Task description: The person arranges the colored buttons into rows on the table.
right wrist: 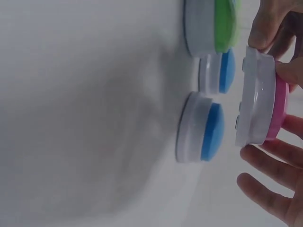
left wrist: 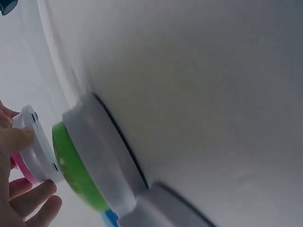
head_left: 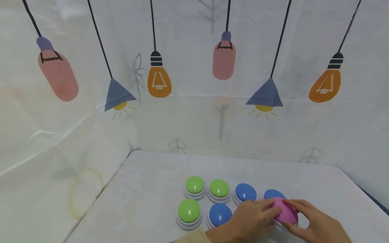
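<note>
A pink push button (head_left: 287,211) on a round white base (right wrist: 258,99) is lifted above the table between both hands. My left hand (head_left: 250,217) grips its left side, with a thumb (left wrist: 19,139) on the white base in the left wrist view. From the right side my right hand (head_left: 319,221) holds it, fingers spread round the rim. In the right wrist view the base is tilted on edge, with small feet underneath. Just behind the pink button in the head view, a blue button (head_left: 273,193) stands partly hidden.
Three green buttons, including one at the front left (head_left: 189,211), stand on the white table (head_left: 146,189). Another blue button (head_left: 245,192) is in the back row, and one more blue button (head_left: 220,214) lies beside my left forearm. A printed sheet (head_left: 194,121) hangs behind the table.
</note>
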A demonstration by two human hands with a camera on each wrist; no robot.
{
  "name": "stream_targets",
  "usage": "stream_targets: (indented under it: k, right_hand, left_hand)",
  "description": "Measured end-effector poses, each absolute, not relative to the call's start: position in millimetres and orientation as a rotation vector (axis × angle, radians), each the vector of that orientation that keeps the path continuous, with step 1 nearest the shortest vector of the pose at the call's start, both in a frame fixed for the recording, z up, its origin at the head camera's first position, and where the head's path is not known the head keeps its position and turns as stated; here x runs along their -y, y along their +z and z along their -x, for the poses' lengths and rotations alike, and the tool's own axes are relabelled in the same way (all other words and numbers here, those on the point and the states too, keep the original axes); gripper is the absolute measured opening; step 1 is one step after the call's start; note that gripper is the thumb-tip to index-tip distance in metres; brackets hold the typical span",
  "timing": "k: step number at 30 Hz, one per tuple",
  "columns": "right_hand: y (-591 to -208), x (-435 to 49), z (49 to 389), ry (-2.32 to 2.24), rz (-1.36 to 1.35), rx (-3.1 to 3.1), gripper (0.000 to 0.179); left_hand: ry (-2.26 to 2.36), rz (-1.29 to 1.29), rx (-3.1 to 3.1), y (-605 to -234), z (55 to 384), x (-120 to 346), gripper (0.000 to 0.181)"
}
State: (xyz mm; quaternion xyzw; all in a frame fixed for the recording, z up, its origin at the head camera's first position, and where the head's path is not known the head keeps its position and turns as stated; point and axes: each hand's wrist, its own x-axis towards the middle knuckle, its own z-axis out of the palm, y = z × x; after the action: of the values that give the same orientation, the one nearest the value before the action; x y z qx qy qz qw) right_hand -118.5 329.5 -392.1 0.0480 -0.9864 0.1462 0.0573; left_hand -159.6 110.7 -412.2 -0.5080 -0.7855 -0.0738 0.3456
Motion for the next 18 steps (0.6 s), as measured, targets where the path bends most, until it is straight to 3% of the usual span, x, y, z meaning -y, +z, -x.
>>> stream_targets:
  k: [12,18]
  right_hand:
    - [-415.3,-353.4,116.8,0.574,-0.082,3.216,0.085]
    - [-427.2,-359.6,118.1,0.621,-0.047,3.283,0.086]
  left_hand:
    - [-0.053,1.368,2.144,-420.7,149.9,-126.5,0.036]
    - [0.047,1.392,2.278,-420.5,144.3,-132.3,0.027]
